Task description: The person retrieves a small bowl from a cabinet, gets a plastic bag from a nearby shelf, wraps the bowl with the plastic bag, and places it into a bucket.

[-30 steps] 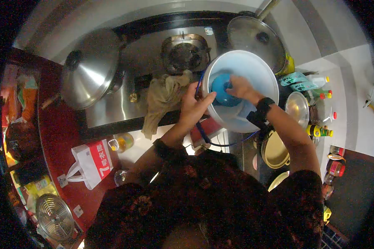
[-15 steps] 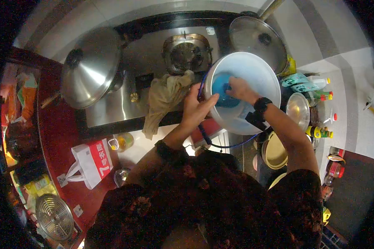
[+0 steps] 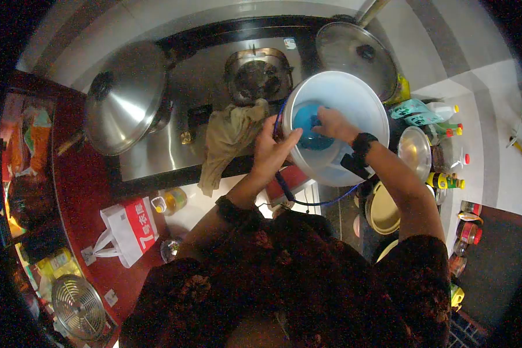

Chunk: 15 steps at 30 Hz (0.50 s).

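A white bucket (image 3: 362, 98) is tilted in front of me, its mouth facing up toward me. My left hand (image 3: 272, 148) is closed on the bucket's near-left wall, thumb over the rim and fingers outside. Inside the bucket lies a blue, round, bowl-like thing (image 3: 308, 139). My right hand (image 3: 335, 125) reaches into the bucket with fingers closed at the edge of this blue thing; the fingertips are partly hidden. A beige cloth (image 3: 229, 136) hangs over the stove's front edge, just left of my left hand.
A steel stovetop (image 3: 151, 156) carries a gas burner (image 3: 260, 78), a domed-lid wok (image 3: 124, 101) at left and a lidded pan (image 3: 356, 55) at right. Bottles (image 3: 446, 181) and a metal bowl (image 3: 414, 152) line the right side. A white-and-red bag (image 3: 127, 232) lies left.
The view has shifted slightly. Both hands keep nearly the same places at the bucket, the right one still inside it.
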### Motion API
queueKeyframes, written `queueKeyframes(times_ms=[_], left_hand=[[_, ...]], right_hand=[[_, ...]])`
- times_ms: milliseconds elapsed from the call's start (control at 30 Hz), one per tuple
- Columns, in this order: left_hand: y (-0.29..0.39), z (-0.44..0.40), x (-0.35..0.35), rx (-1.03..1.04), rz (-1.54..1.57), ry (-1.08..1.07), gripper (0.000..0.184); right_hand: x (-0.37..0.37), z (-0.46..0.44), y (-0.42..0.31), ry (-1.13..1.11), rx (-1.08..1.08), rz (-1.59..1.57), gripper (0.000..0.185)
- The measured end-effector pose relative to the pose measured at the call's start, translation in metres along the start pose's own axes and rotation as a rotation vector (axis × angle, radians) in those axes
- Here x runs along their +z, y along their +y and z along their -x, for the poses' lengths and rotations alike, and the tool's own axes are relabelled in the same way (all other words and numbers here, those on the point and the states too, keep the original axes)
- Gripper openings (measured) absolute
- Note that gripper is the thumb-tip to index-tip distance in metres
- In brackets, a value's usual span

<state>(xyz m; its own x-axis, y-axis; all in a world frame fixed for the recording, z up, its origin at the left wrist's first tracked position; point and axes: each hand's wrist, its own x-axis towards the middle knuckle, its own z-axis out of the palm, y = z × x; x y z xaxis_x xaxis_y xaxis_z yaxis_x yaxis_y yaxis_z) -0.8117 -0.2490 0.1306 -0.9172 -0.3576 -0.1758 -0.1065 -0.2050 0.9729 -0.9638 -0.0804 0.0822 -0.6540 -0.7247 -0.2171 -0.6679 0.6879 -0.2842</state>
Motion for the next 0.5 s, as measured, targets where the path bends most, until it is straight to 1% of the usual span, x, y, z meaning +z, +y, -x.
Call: queueKeyframes(times_ms=[67, 133, 200, 267, 300, 367, 433, 500], left_hand=[[-0.001, -0.002, -0.002, 0.028, -0.007, -0.006, 0.049], [0.001, -0.002, -0.001, 0.057, -0.015, -0.014, 0.050], [0.006, 0.001, 0.000, -0.031, 0.000, -0.011, 0.049], [0.008, 0.001, 0.000, -0.057, 0.040, -0.021, 0.049], [0.009, 0.001, 0.000, -0.083, 0.081, -0.033, 0.048], [0.009, 0.000, 0.001, -0.081, 0.072, -0.029, 0.047], [0.012, 0.000, 0.001, -0.076, 0.065, -0.023, 0.045], [0.016, 0.001, 0.000, -0.043, 0.015, -0.035, 0.045]], right_hand=[[-0.003, 0.001, 0.000, -0.068, -0.031, 0.008, 0.041], [-0.004, 0.002, 0.000, -0.082, -0.048, 0.008, 0.041], [-0.006, 0.001, 0.002, -0.097, -0.069, 0.007, 0.041], [-0.009, -0.002, 0.004, -0.062, -0.019, 0.104, 0.042], [-0.010, 0.001, 0.005, -0.060, -0.014, 0.101, 0.042], [-0.043, 0.012, -0.015, 0.170, -0.084, 0.089, 0.044], [-0.107, 0.039, -0.055, 0.048, 0.078, -0.107, 0.041], [-0.137, 0.074, -0.064, 0.301, 0.172, -0.375, 0.036]])
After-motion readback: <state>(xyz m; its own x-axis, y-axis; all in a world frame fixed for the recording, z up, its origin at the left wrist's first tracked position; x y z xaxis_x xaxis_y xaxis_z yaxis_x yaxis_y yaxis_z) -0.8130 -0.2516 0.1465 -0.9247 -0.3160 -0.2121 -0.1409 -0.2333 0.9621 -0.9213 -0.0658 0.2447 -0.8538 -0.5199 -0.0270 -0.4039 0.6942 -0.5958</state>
